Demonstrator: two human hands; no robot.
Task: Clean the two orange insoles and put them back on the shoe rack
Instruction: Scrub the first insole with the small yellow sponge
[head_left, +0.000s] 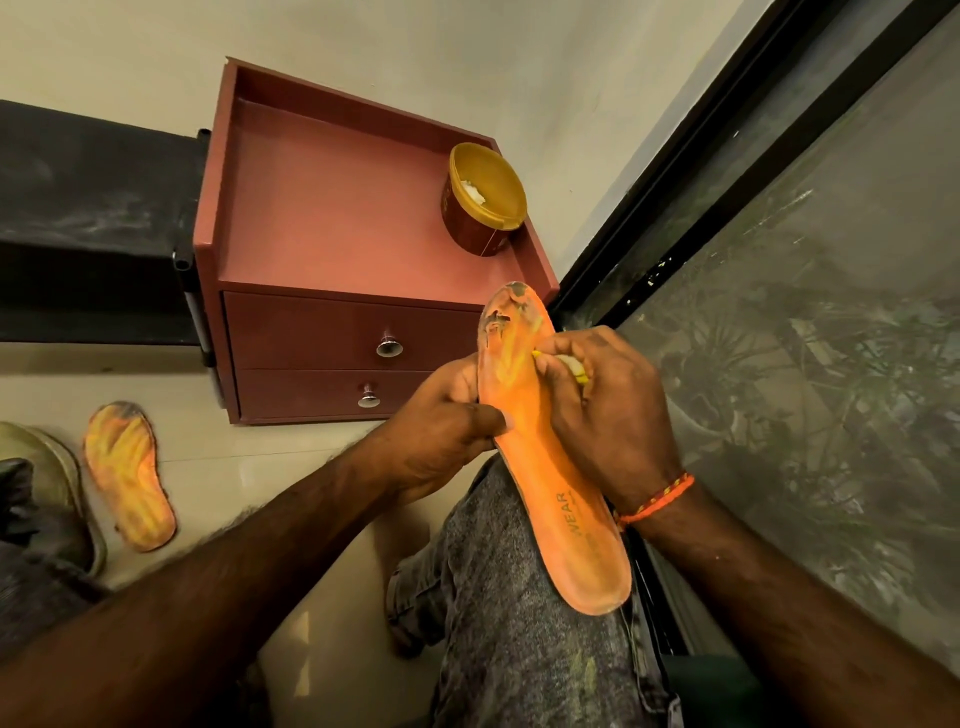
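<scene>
My left hand grips the left edge of an orange insole that lies along my knee, its dirty toe pointing up toward the cabinet. My right hand pinches a small yellow and white cleaning piece and presses it against the insole's upper part. Dark stains cover the insole's toe. The second orange insole, streaked yellow and grey, lies flat on the floor at the left. A black shoe rack stands against the wall at the far left.
A red-brown two-drawer cabinet stands ahead, with an open yellow tub holding something white on its top. A dark-framed glass door runs along the right. A greenish shoe lies at the left edge on the tiled floor.
</scene>
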